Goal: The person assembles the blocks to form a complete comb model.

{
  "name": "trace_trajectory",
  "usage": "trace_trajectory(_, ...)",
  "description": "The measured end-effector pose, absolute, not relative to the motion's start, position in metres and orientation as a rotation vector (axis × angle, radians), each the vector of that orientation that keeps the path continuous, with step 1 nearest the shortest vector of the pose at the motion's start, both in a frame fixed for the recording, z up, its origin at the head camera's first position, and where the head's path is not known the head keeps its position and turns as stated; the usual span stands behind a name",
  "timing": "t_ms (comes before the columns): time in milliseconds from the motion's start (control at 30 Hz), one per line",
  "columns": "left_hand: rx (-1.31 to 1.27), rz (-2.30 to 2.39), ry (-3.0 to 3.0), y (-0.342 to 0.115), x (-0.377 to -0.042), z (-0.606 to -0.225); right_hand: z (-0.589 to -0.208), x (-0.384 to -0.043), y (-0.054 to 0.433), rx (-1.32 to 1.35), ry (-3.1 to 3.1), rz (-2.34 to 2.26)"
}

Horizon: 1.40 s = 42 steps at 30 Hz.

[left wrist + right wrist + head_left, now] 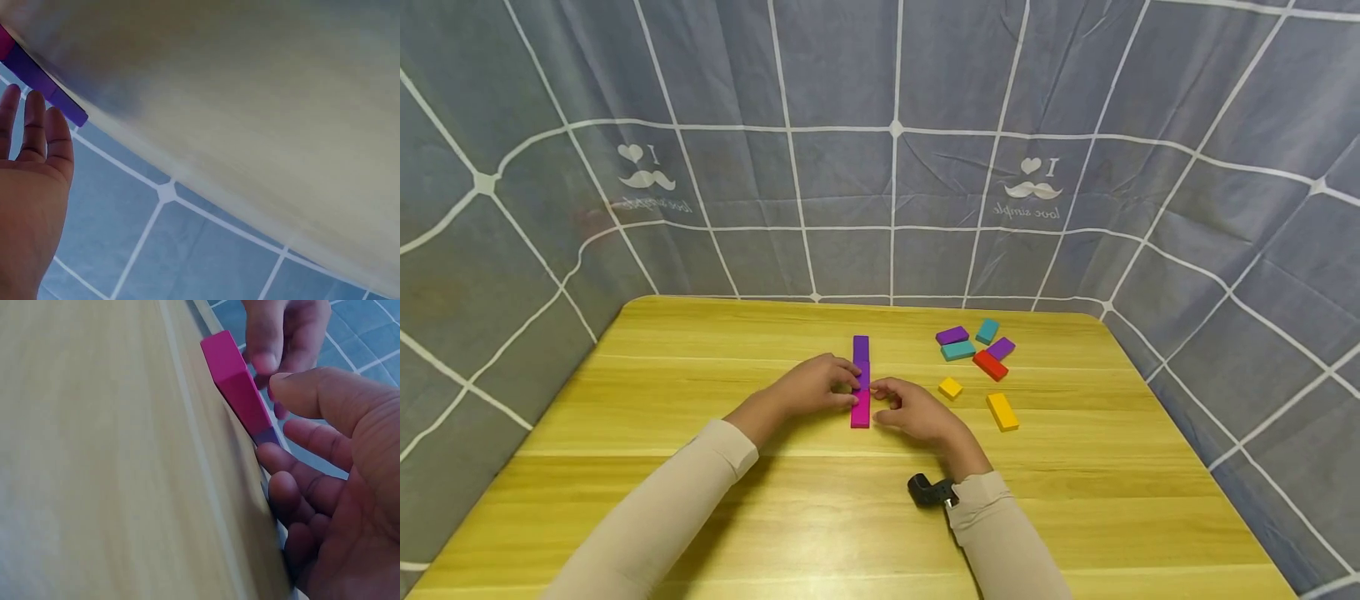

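Note:
Three blocks lie end to end in a straight row on the table: a magenta block [860,414] nearest me, then a purple block [863,374], then another purple block [861,347] at the far end. From the left, my left hand [811,384] touches the row, its fingertips on the middle purple block and its thumb on the magenta one. My right hand [919,411] is at the row's right side, fingers loosely bent and fingertips right at the joint between magenta and purple. In the right wrist view, the magenta block [235,375] shows beside both hands.
To the right lie loose blocks: purple [952,335] and teal [958,351] ones, another teal [987,331], another purple [1001,348], a red one [991,366], a small yellow one [951,388] and a longer yellow one [1002,412]. A grey curtain [850,183] surrounds the wooden table [820,517].

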<state>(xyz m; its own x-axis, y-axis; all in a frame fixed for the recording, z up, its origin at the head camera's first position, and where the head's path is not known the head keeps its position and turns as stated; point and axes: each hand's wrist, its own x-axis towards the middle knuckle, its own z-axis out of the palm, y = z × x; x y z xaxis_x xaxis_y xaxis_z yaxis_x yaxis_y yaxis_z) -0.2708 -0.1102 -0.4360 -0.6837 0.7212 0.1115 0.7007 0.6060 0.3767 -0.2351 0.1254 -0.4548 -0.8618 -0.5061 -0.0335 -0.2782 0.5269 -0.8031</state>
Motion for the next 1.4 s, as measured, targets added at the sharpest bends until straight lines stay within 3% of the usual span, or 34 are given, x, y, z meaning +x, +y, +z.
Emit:
trace_trajectory(500,1.302,0.572,2.756,-0.111,-0.257,-0.436,-0.452,-0.239,0.136,-0.538,2.376,-1.415)
trace_trajectory(1000,1.278,0.659,2.713,-0.112,-0.260,-0.437,-0.438,-0.245,0.220,-0.502,2.810,-1.280)
trace_trajectory(1400,1.254,0.684,2.704,-0.111,-0.260,-0.441,-0.444,-0.248,0.241,-0.550,2.805,-1.156)
